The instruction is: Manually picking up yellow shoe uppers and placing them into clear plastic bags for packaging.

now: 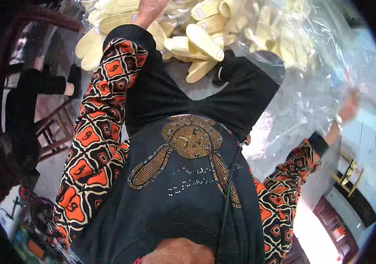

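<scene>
My left hand [150,10] reaches to the top edge of the view, over a heap of pale yellow slippers [204,42]. Its fingers are cut off by the edge, so what it touches is hidden. Out to the right, my right hand [349,107] is beside a large sheet of clear plastic [304,88]. Motion smears its fingers, and whether it grips the plastic does not show. More slippers [280,37] lie under or inside the crinkled plastic at the upper right. One slipper [199,69] rests apart from the heap, close to my foot.
At the left are another person's dark-trousered leg [49,83] and black shoe [75,81], next to a wooden stool frame [58,125]. Farther right stand a small wooden stool [351,174] and reddish-brown furniture [333,222]. My own knees are just below the slippers.
</scene>
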Demonstrator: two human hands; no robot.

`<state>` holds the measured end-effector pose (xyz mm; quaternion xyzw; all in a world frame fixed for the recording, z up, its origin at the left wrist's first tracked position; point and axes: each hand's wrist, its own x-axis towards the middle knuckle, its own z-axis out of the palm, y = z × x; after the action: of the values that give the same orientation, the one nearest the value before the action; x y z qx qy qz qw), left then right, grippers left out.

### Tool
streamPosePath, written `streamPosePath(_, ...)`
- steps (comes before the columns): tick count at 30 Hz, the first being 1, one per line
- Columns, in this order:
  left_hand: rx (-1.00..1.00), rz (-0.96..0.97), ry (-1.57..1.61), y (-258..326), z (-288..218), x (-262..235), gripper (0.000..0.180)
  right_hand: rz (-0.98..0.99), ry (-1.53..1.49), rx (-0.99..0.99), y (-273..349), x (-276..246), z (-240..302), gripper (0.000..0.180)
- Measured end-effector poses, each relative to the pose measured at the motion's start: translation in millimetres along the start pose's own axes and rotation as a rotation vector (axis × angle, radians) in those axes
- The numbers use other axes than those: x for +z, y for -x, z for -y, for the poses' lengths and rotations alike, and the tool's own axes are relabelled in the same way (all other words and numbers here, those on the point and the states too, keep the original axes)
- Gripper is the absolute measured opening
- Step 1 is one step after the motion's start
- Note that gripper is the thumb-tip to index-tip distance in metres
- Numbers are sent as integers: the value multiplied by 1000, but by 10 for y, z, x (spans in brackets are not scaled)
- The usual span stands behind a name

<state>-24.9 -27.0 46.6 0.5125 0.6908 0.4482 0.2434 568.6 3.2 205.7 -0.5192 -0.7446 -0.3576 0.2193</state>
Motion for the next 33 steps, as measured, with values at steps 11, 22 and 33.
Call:
streamPosePath(11,-217,663,-142,123,242,387,34,884,784,918,3039,-246,-239,31)
streamPosePath(22,-281,836,-203,273,451,356,39,1654,483,1581,5273,-681,2106,23)
streamPosePath(33,44,958,-465,320,649,444,31,1388,448,1730,5317,-515,2511,22)
